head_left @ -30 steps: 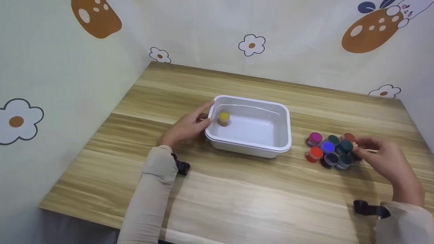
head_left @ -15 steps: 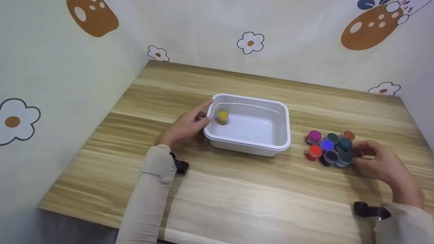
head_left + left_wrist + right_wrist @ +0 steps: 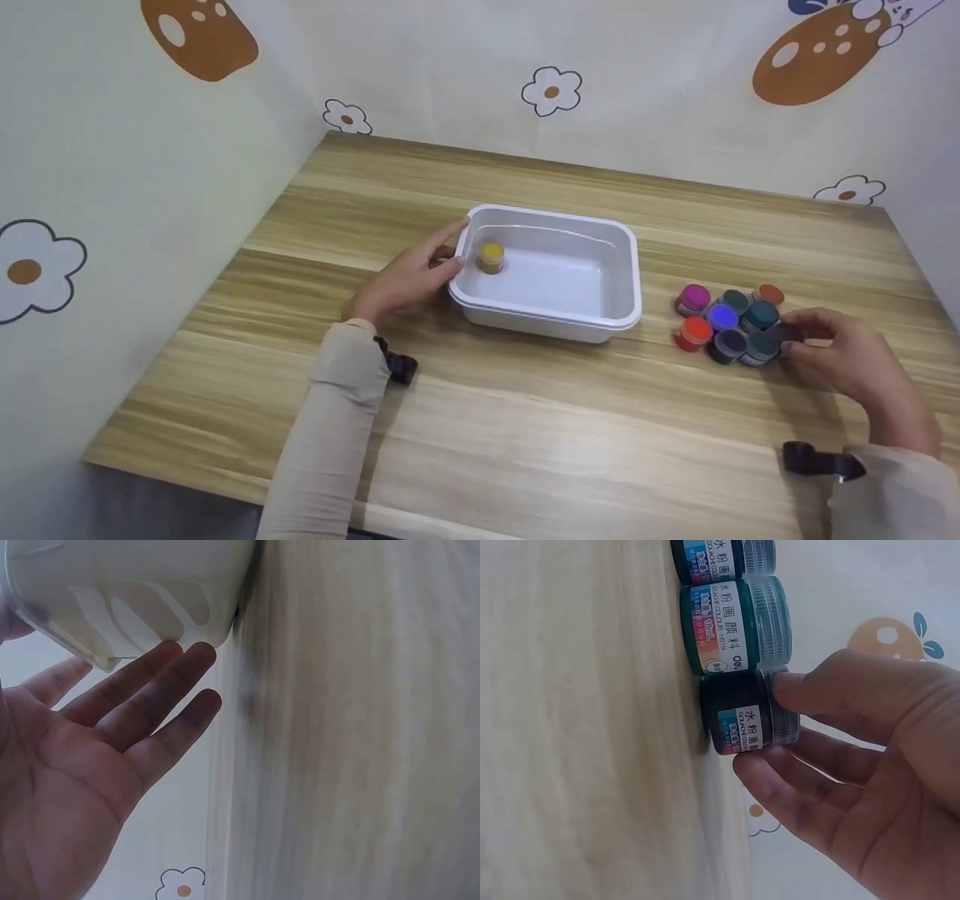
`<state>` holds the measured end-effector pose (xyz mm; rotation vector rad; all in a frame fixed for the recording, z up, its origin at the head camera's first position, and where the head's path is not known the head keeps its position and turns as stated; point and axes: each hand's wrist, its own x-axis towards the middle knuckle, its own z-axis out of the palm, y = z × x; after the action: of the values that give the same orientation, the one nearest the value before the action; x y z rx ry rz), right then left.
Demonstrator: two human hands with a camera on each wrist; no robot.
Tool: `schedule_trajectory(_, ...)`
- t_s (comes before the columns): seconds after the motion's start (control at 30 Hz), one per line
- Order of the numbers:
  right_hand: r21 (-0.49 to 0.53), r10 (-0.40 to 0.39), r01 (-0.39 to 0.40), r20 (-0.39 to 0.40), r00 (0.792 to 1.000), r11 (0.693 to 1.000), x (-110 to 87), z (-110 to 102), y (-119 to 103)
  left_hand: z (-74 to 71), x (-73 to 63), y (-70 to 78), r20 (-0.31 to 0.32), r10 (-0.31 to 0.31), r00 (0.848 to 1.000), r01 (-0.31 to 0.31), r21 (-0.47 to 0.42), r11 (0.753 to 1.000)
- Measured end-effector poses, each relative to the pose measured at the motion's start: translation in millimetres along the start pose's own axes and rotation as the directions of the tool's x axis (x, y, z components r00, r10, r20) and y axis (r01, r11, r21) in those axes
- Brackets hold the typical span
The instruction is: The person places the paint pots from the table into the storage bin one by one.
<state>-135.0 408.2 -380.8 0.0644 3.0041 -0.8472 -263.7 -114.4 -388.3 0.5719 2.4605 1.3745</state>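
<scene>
A white plastic basin [image 3: 551,322] stands on the table, with one yellow-lidded paint jar [image 3: 491,258] upright inside at its left end. My left hand [image 3: 409,279] touches the basin's left rim; in the left wrist view its fingers [image 3: 161,694] extend fairly straight beside the basin wall. To the right of the basin, several gouache paint jars [image 3: 724,319] stand close together. My right hand [image 3: 851,356] pinches a dark gouache jar [image 3: 739,716] at the cluster's right edge, thumb on the lid. That jar stands beside a green gouache jar [image 3: 720,626], seemingly touching it.
The wood-grain table [image 3: 525,450] meets a patterned wall covering [image 3: 450,60] at the back and left. Within the cluster, a red jar [image 3: 694,334] and a magenta jar [image 3: 693,300] stand nearest the basin.
My right hand has come down a little and its fingers have closed on the dark jar at the cluster's right edge. The left hand stays at the basin. The head view has shifted slightly.
</scene>
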Motion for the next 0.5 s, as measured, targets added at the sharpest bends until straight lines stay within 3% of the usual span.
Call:
schedule_trajectory(0.27,-0.031,0.067,-0.070,-0.082,0.994,0.997,-8.8,-14.6,-1.0,0.4,2.2,0.7,0.002,0.017,1.000,-0.017,-0.009,1.000)
schedule_trajectory(0.5,-0.037,-0.015,0.008,-0.199,0.980,0.999,-8.9,-20.0,-23.4,0.5,0.8,0.7,0.004,-0.018,1.000,0.018,-0.040,0.999)
